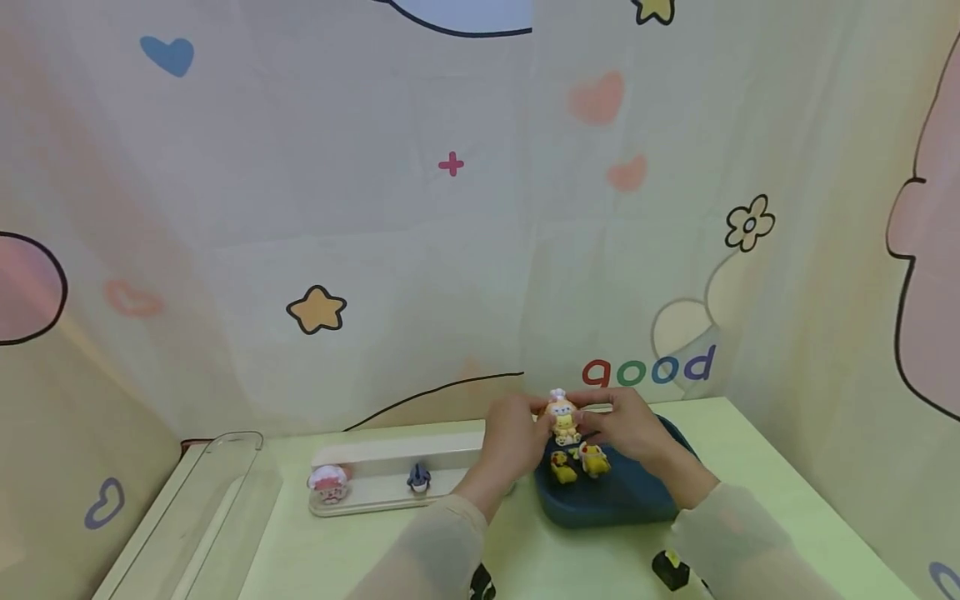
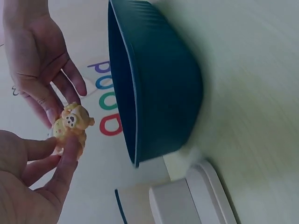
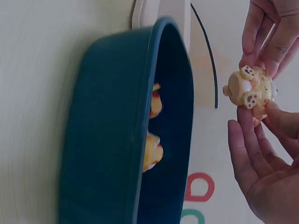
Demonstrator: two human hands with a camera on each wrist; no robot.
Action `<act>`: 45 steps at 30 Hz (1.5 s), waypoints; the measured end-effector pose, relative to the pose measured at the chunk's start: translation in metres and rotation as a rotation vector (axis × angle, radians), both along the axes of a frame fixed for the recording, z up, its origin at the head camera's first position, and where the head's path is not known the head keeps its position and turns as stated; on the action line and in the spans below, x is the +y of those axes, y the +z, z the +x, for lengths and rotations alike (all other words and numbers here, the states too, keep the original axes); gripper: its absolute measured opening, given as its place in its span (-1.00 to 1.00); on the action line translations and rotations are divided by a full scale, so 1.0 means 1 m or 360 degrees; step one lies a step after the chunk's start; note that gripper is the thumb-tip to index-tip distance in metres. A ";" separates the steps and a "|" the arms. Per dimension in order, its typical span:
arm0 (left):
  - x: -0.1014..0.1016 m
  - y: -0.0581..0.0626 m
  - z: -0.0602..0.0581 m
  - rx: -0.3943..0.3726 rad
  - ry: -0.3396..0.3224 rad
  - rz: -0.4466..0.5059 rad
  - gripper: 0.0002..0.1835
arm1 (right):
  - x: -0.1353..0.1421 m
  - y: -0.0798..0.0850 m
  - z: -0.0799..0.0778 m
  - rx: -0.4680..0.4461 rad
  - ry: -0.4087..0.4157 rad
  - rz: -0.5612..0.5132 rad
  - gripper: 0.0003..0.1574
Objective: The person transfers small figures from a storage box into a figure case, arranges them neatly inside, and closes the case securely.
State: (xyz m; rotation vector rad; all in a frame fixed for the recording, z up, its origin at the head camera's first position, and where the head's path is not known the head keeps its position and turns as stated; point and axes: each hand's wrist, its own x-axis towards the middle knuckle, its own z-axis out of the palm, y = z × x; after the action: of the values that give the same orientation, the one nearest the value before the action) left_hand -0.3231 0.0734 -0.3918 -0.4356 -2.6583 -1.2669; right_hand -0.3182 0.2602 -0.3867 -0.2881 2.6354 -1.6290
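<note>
A small yellow-and-orange figurine [image 1: 562, 419] with a white chef-style hat is held up between both hands, above the back of a dark blue-green basin [image 1: 600, 510]. My left hand [image 1: 512, 442] pinches one side of it between thumb and fingers. On the other side, the right hand [image 1: 628, 427] grips it with thumb and fingertips. The right wrist view shows the figurine's underside and paw-marked feet [image 3: 250, 99]. Inside the basin lie two yellow toy figures [image 1: 564, 467] with red details, beneath the held one.
Left of the basin, a long white tray [image 1: 375, 498] bears a pink-and-white figurine [image 1: 328, 483] and a dark blue one [image 1: 419, 478]. A clear plastic case [image 1: 213, 508] lies at the far left. A black object [image 1: 670, 570] sits near the right forearm; another [image 1: 482, 582] is partly hidden by the left sleeve.
</note>
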 end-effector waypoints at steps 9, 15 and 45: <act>0.036 -0.001 0.001 -0.0466 -0.0121 0.0296 -0.63 | 0.035 -0.013 -0.001 -0.0001 -0.0067 0.0128 -0.54; 0.060 -0.001 0.003 -0.0863 -0.0253 0.0534 -0.54 | 0.058 -0.019 0.000 -0.0104 -0.0103 0.0241 -0.55; 0.121 -0.032 -0.008 -0.1378 -0.0298 0.1092 -0.45 | 0.086 -0.044 -0.020 -0.0284 -0.0230 0.0628 -0.58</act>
State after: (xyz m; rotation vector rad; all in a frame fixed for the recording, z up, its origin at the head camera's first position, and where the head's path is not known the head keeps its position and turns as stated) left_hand -0.3307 0.1939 -0.4240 -0.0059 -2.4727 -2.7816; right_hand -0.3387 0.3462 -0.4310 0.0591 2.8055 -1.0640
